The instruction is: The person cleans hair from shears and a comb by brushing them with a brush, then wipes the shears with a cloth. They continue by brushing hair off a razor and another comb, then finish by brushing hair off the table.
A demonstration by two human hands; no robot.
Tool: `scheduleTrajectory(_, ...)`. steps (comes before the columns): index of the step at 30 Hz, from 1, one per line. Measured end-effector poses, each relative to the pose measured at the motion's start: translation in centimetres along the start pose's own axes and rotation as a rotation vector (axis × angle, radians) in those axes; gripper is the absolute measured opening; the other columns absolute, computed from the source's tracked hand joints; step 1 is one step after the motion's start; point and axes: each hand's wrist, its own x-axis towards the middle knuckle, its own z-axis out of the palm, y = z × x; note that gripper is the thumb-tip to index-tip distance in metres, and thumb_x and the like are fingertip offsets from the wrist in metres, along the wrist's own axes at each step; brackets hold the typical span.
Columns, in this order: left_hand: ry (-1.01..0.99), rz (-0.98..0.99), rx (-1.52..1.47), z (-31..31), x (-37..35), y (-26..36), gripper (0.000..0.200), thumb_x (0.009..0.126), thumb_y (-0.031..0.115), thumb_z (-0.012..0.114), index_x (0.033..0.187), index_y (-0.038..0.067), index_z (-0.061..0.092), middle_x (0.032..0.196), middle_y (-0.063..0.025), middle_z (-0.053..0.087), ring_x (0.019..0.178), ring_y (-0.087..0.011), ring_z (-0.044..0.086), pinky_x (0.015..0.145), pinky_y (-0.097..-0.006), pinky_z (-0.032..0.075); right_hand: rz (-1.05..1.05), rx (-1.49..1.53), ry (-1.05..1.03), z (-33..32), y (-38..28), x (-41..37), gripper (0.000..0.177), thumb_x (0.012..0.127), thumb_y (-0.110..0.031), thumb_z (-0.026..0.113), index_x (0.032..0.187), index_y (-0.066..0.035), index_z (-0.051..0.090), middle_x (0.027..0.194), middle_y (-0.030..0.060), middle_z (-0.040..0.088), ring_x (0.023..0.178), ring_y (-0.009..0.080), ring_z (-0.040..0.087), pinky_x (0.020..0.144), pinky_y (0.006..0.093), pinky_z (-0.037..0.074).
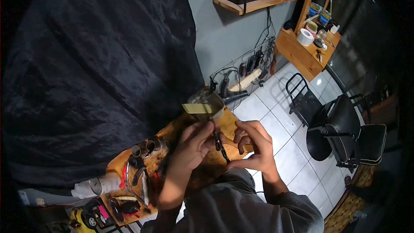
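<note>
My left hand (pixel 192 146) is closed, with thumb and fingers pinching the upper end of a slim, dark, shiny tool (pixel 221 147); its exact kind is too small to make out. The tool slants down toward my right hand (pixel 255 146). That hand's thumb tip lies at the tool's lower end, while its other fingers are curled and well apart from the thumb. Just beyond my left hand stands a clear plastic container (pixel 215 100), with a flat yellow-green strip (pixel 197 108) across its near side.
The wooden counter (pixel 172 131) holds two glass jars (pixel 143 149), a spray bottle (pixel 97 186) and several tools. A hair dryer (pixel 236 96) hangs by the wall. Black barber chairs (pixel 340 123) stand on the tiled floor at right. A dark cloth (pixel 108 60) covers the left side.
</note>
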Motion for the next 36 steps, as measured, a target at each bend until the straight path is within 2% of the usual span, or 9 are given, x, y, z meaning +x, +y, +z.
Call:
scheduleTrajectory(5,-0.028,-0.108,-0.199,0.2,2.8,-0.9,0.020,0.092,0.025,0.063,0.099,0.007,0.061,0.090,-0.0008,0.062,0.082,-0.0129,0.064,0.069,-0.0256,0.054,-0.183,-0.271,0.052,-0.1,1.2,1.9,0.059,0.061,-0.019,0.088,0.110,0.005,0.065,0.091,0.0107,0.058,0.076,0.0168,0.060,0.061,0.0257,0.049)
scheduleTrajectory(9,-0.001,-0.146,-0.096,1.2,4.3,-0.6,0.027,0.094,0.034,0.059,0.098,0.008,0.061,0.083,0.0007,0.062,0.078,-0.0109,0.064,0.063,-0.0231,0.050,-0.231,-0.360,0.242,-0.1,1.4,4.5,0.030,0.073,-0.002,0.077,0.102,0.002,0.069,0.084,0.0070,0.059,0.070,0.0144,0.058,0.061,0.0253,0.047)
scheduleTrajectory(13,-0.025,-0.054,0.369,0.6,3.3,1.1,0.031,0.097,0.035,0.055,0.098,0.005,0.062,0.083,-0.0042,0.064,0.067,-0.0095,0.062,0.050,-0.0188,0.043,-0.070,-0.170,0.342,0.6,3.0,6.0,0.024,0.075,0.001,0.075,0.098,0.003,0.068,0.081,0.0081,0.060,0.069,0.0157,0.059,0.060,0.0254,0.046)
scheduleTrajectory(16,0.156,0.467,0.807,1.5,3.6,1.3,0.024,0.089,0.008,0.063,0.110,0.001,0.055,0.094,-0.0091,0.063,0.076,-0.0141,0.064,0.060,-0.0245,0.051,-0.015,-0.154,0.282,0.8,3.5,7.7,0.021,0.077,-0.001,0.073,0.097,0.003,0.068,0.076,0.0076,0.059,0.061,0.0127,0.057,0.055,0.0249,0.044)
scheduleTrajectory(18,0.266,0.713,1.118,2.1,4.5,2.6,0.052,0.077,-0.007,0.069,0.124,0.001,0.049,0.108,-0.0120,0.062,0.089,-0.0181,0.066,0.075,-0.0297,0.054,-0.012,-0.159,0.251,1.2,3.9,8.7,0.020,0.078,-0.003,0.072,0.098,0.002,0.068,0.074,0.0074,0.057,0.058,0.0124,0.056,0.052,0.0253,0.044)
scheduleTrajectory(21,0.214,0.853,1.246,1.7,6.5,3.5,0.055,0.075,-0.001,0.071,0.125,0.004,0.048,0.105,-0.0121,0.064,0.094,-0.0265,0.065,0.076,-0.0359,0.054,-0.109,-0.219,0.241,1.9,3.3,9.9,0.021,0.078,-0.003,0.072,0.097,0.002,0.069,0.074,0.0073,0.057,0.057,0.0151,0.056,0.053,0.0270,0.045)
scheduleTrajectory(28,0.168,0.784,1.337,2.0,7.3,4.9,0.042,0.078,-0.010,0.058,0.119,0.001,0.055,0.092,-0.0132,0.066,0.084,-0.0212,0.066,0.074,-0.0312,0.052,-0.074,-0.278,0.095,1.3,3.0,10.9,0.030,0.077,-0.015,0.075,0.102,-0.001,0.068,0.077,0.0100,0.058,0.065,0.0205,0.060,0.058,0.0291,0.047)
scheduleTrajectory(31,0.133,0.820,1.198,0.8,8.3,4.2,0.043,0.075,-0.010,0.062,0.116,0.001,0.056,0.086,-0.0116,0.065,0.080,-0.0181,0.065,0.072,-0.0303,0.052,-0.214,-0.234,0.167,0.7,3.9,11.0,0.029,0.079,-0.018,0.074,0.102,-0.001,0.068,0.081,0.0108,0.061,0.068,0.0222,0.061,0.061,0.0302,0.048)
scheduleTrajectory(36,0.215,0.714,1.288,1.6,8.7,4.6,0.041,0.073,-0.005,0.071,0.112,-0.001,0.058,0.089,-0.0105,0.062,0.078,-0.0140,0.062,0.069,-0.0285,0.053,-0.044,-0.180,0.213,0.7,6.6,10.5,0.023,0.085,-0.008,0.065,0.107,0.000,0.065,0.087,0.0147,0.062,0.071,0.0257,0.061,0.064,0.0328,0.048)
